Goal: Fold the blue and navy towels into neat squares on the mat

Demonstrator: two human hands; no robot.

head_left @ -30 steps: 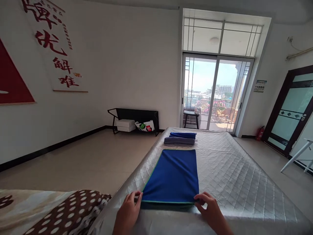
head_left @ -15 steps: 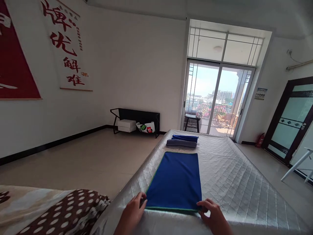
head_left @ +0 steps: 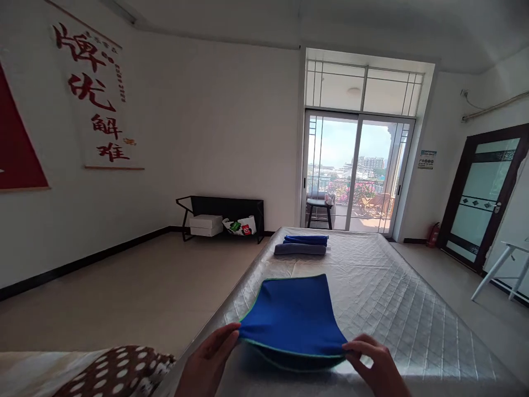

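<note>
Black bench point(head_left: 227, 206) with white boxes point(head_left: 205, 225) below, wall scroll point(head_left: 101, 107), sliding glass door point(head_left: 354, 171), red extinguisher point(head_left: 433, 235) beside brown door point(head_left: 484, 193)

To the right, my right hand point(head_left: 375, 357) has room over the silver bed cover point(head_left: 400, 309). On the far side, beyond the blue cloth point(head_left: 291, 311) I hold, the grey roll point(head_left: 300, 250) stands in the way; near left, the polka-dot blanket point(head_left: 124, 370) does.

Looks homelike (patterned blanket point(head_left: 118, 375), wall scroll point(head_left: 108, 106), balcony point(head_left: 369, 225)).
</note>
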